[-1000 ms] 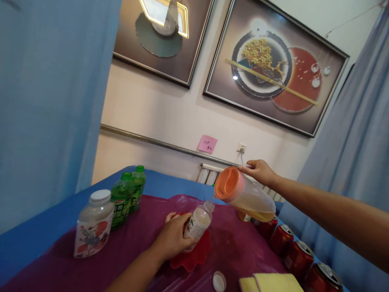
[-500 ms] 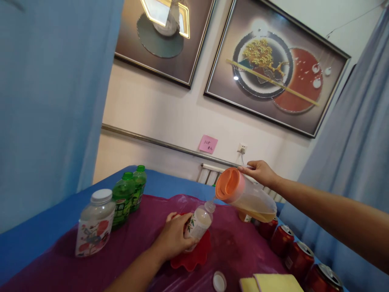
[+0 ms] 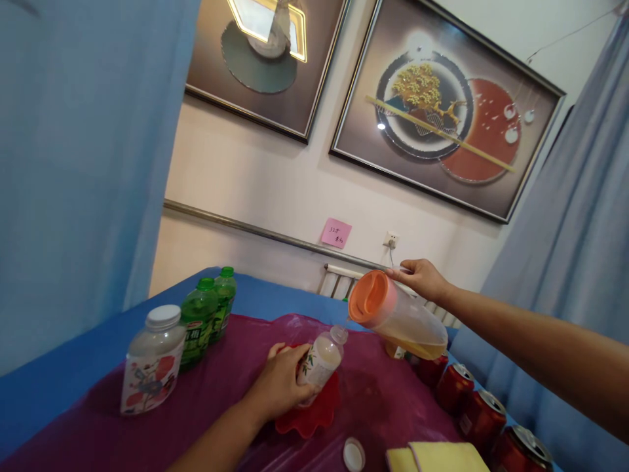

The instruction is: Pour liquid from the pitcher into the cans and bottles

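Note:
My left hand [image 3: 285, 383] is wrapped round a small clear bottle [image 3: 322, 359] with a leaf-patterned label. The bottle tilts to the right above a red scalloped dish [image 3: 314, 419], and pale liquid shows inside it. My right hand [image 3: 420, 278] grips the handle of a clear plastic pitcher [image 3: 407, 328] with an orange lid. Tipped on its side, the pitcher has its spout right by the bottle's mouth, and yellowish liquid lies along its lower wall. A white cap [image 3: 354, 454] rests on the purple cloth [image 3: 211, 419] in front.
At left stand a white-capped jar [image 3: 152, 367] and two green bottles [image 3: 199, 321]. Several red cans [image 3: 481, 416] line the right edge, beside a folded yellow cloth [image 3: 442, 457]. Blue curtains [image 3: 83, 164] hang on both sides.
Hardly anything differs: both hands, the bottle and the tilted pitcher hold the same positions. The view has shifted very slightly.

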Demonstrator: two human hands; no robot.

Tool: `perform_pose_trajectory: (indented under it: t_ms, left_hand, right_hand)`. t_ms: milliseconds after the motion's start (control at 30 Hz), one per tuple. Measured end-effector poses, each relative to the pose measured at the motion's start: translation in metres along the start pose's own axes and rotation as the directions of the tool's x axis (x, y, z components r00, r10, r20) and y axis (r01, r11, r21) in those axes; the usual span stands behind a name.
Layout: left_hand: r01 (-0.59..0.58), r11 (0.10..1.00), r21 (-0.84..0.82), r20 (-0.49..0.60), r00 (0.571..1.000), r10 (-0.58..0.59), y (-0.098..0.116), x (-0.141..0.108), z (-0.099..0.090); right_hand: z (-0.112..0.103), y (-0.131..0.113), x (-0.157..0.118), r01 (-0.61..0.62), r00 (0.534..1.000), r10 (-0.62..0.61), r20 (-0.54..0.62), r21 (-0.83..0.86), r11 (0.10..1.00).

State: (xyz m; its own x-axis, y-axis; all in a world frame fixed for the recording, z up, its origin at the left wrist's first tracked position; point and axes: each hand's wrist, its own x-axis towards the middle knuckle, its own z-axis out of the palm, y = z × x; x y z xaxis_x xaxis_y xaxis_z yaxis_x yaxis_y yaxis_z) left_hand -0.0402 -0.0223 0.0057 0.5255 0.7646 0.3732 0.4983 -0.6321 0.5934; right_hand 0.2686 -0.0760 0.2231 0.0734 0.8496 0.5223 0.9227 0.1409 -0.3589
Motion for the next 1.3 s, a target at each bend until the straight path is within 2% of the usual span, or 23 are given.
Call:
perform_pose_trajectory:
  t_ms: [1300]
  left_hand:
    - [-0.010, 1.000, -0.002, 0.010, 1.000, 0.010, 0.0014, -0.0005, 0.0000]
  right_hand:
    - [-0.0019, 0.0024, -0.0003, -0.015, 0.999, 0.016, 0.034, -0.034, 0.999]
